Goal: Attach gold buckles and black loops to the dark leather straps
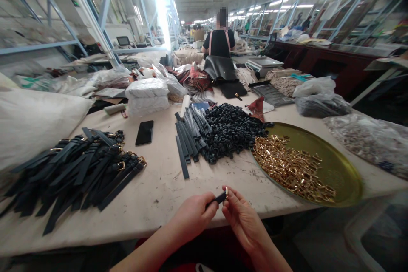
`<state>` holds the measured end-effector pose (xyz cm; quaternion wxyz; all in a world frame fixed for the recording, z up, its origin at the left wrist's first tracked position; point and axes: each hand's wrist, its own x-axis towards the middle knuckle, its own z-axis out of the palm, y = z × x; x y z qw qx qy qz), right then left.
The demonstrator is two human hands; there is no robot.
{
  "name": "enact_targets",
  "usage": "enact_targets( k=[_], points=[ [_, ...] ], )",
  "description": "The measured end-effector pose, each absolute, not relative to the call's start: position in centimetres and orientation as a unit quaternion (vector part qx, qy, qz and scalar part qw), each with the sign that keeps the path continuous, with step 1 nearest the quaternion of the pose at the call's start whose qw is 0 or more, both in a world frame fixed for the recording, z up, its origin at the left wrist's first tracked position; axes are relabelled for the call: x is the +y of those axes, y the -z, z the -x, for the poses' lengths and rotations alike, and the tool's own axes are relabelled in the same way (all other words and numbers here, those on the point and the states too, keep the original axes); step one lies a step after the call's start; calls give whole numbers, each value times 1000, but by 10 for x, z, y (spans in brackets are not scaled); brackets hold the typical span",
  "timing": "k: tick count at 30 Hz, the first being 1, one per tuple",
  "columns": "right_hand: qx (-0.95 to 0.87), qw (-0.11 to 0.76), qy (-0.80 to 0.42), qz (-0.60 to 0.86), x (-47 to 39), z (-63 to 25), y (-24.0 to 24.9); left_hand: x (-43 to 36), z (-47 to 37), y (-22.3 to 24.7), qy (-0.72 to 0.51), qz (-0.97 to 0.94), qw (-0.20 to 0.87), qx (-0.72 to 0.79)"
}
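Note:
My left hand (199, 211) is closed around a black leather strap (220, 198) near the table's front edge. At the strap's end my right hand (237, 210) pinches a gold buckle (226, 192); the fingers partly cover it. Beyond my hands lie a bundle of plain black strips (188, 136) and a heap of small black loops (228, 131). Loose gold buckles (290, 165) fill the left part of a round gold tray (346, 170) at the right. A pile of black straps with buckles fitted (79, 170) spreads over the table's left side.
A black phone (144, 132) lies between the strap pile and the strips. Plastic-wrapped packs (148, 95), a white sack (38, 119) and bagged parts (369, 140) border the work surface. Farther back, a person in a black top (219, 42) faces away.

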<state>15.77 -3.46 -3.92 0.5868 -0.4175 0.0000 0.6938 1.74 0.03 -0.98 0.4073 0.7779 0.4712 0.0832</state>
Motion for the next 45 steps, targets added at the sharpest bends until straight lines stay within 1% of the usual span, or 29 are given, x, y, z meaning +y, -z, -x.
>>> enact_targets(
  k=[5,9,11,14,20,24,27,29,32,34,35,37,39,41,42,45],
  points=[
    [-73,571,-693,434,-37,-151,42,-1,-17,8,-91,-776,414,466],
    [-187,588,-633,468,-39,-144,43,-2,-21,3,-111,-750,451,471],
    [-179,609,-604,481,-39,-144,42,-2,-22,0,-99,-740,469,472],
    [-135,630,-596,479,-37,-145,40,-2,-22,-2,-103,-724,490,474],
    [-254,595,-566,510,-40,-140,41,-2,-23,2,-158,-637,600,456],
    [-210,588,-598,503,-41,-141,41,-2,-24,5,-145,-591,654,449],
    [-187,573,-623,498,-40,-144,41,-2,-25,8,-130,-571,669,458],
    [-251,554,-583,538,-41,-146,41,-3,-25,11,-125,-573,665,462],
    [-401,518,-425,624,-46,-149,44,-4,-26,14,-128,-596,632,478],
    [-461,501,-356,640,-49,-152,46,-6,-27,13,-142,-625,584,498],
    [-471,498,-354,636,-50,-154,46,-8,-27,12,-148,-640,559,506],
    [-454,502,-414,609,-51,-157,45,-11,-27,8,-150,-662,528,511],
    [-405,505,-517,560,-51,-160,42,-12,-26,3,-133,-670,534,498],
    [-370,505,-577,525,-51,-162,41,-12,-26,0,-108,-667,556,485],
    [-369,510,-575,523,-50,-163,42,-10,-26,0,-102,-664,561,483],
    [-400,535,-509,543,-47,-164,46,-2,-28,5,-106,-659,559,492]
  ],
)
